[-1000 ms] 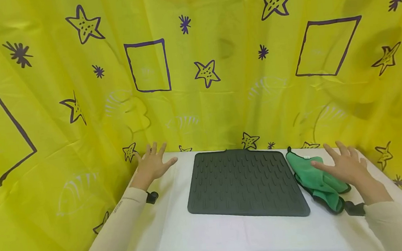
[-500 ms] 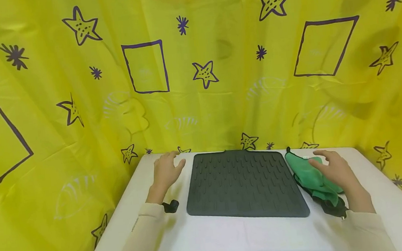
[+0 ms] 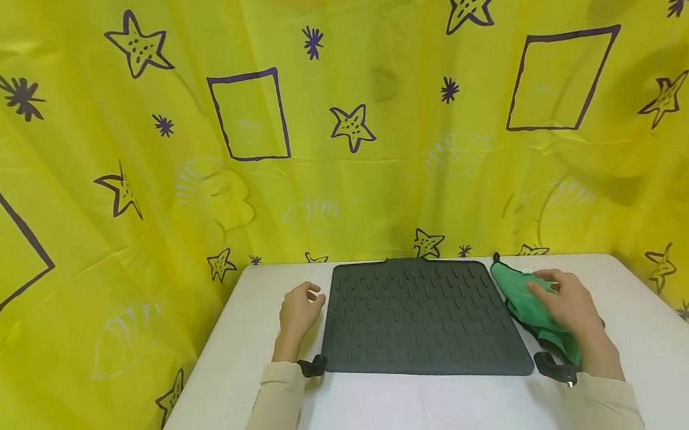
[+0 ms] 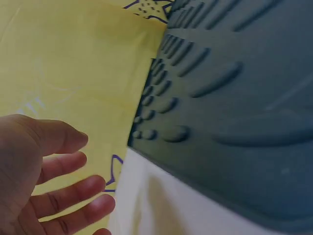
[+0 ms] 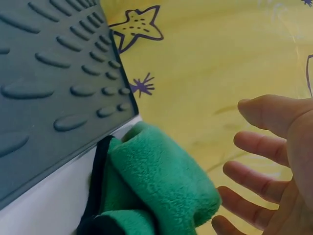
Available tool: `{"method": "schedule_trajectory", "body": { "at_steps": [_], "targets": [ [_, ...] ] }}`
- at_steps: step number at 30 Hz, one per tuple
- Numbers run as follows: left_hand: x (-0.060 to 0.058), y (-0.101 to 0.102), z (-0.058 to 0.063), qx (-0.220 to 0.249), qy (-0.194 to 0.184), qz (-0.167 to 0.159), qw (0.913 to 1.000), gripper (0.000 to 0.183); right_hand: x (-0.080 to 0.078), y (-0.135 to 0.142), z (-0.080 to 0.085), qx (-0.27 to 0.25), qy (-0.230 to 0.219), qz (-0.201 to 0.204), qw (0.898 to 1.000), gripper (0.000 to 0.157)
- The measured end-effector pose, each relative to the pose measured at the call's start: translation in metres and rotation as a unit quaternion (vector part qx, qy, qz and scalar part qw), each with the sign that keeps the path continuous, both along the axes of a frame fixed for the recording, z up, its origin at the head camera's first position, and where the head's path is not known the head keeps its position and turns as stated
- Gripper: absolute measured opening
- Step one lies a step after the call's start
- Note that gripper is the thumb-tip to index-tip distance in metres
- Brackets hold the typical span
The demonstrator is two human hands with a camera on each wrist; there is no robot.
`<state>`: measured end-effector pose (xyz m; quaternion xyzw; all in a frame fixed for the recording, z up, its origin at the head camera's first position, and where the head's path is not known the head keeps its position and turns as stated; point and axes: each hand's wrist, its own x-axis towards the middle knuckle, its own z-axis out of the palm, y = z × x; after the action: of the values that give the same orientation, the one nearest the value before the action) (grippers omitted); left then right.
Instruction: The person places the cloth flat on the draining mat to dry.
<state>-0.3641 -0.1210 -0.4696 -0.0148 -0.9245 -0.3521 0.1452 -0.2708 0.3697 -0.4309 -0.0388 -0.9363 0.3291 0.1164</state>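
Observation:
A dark grey ridged mat lies flat on the white table. Just off its left edge is my left hand, fingers loosely bent and holding nothing; the left wrist view shows a gap between that hand and the mat. Against the mat's right side lies a crumpled green cloth with black edging and a small white tag. My right hand hovers over the cloth and hides part of it. In the right wrist view, its relaxed fingers stand beside the fuzzy cloth without gripping it.
A yellow curtain printed with purple stars and frames hangs behind and along both sides of the table. Each wrist carries a black camera mount, the left mount close to the mat's near left corner.
Both hands have come down and inward from a spread-fingered pose. The left hand moved right toward the mat, the right hand left over the cloth; their fingers are now more bent.

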Motion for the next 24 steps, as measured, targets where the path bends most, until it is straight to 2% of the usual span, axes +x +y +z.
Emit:
{"method": "schedule_trajectory", "body": {
  "at_steps": [6,9,14,20,24],
  "targets": [
    [0.001,0.004,-0.006,-0.019,-0.057,-0.015,0.9981,0.031,-0.002,0.006,-0.006,0.044,-0.055,0.024,0.997,0.064],
    [0.002,0.005,-0.007,-0.02,-0.073,-0.019,0.9969,0.032,-0.002,0.008,-0.007,0.055,-0.081,0.032,0.995,0.067],
    [0.003,0.007,-0.009,-0.019,-0.086,-0.017,0.996,0.03,-0.002,0.011,-0.01,0.066,-0.106,0.025,0.992,0.071],
    [0.002,0.011,-0.012,-0.037,-0.09,-0.02,0.9951,0.029,-0.001,0.019,-0.014,0.05,-0.13,0.005,0.99,0.085],
    [0.001,0.013,-0.013,-0.043,-0.087,-0.02,0.9951,0.027,0.0,0.024,-0.015,0.043,-0.158,0.022,0.986,0.091]
  ]
}}
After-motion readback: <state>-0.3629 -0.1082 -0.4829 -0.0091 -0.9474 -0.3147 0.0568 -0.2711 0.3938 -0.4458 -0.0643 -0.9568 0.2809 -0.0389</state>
